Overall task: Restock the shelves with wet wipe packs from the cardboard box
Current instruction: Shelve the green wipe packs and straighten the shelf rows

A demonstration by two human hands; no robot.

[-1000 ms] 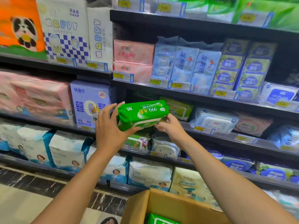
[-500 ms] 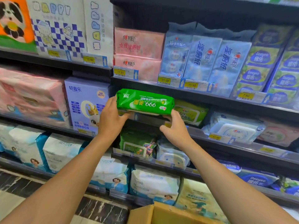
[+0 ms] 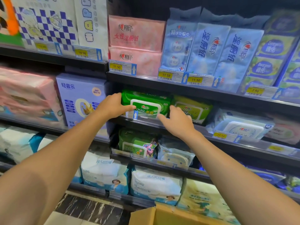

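Curled round the left end of the green wet wipe pack (image 3: 146,103), the left hand (image 3: 112,105) has its fingers over the top corner and its thumb laid across the front by the white-framed lid. The right hand (image 3: 177,122) is slack, fingers loosely spread, just below and in front of the pack's right end, holding nothing; whether a fingertip touches the wrapper cannot be told.

The pack sits on the middle shelf (image 3: 164,126), at its left end. Its long axis runs left to right along the shelf edge, and its lid face is tilted up and outward toward the aisle, the print reading upright. Just to its right lies a lighter green pack (image 3: 193,109) facing the same way, and to its left, across the shelf divider, stands a lilac box (image 3: 81,98).

Black store shelving fills the view, with yellow price tags (image 3: 165,75) clipped to the edges. Pink packs (image 3: 136,46) and pale blue packs (image 3: 209,49) stand on the tier above; more wipes and large white packs fill the tiers below. An open flap of the cardboard box (image 3: 170,215) shows at the bottom edge, beside a dark marbled strip of floor (image 3: 90,208).
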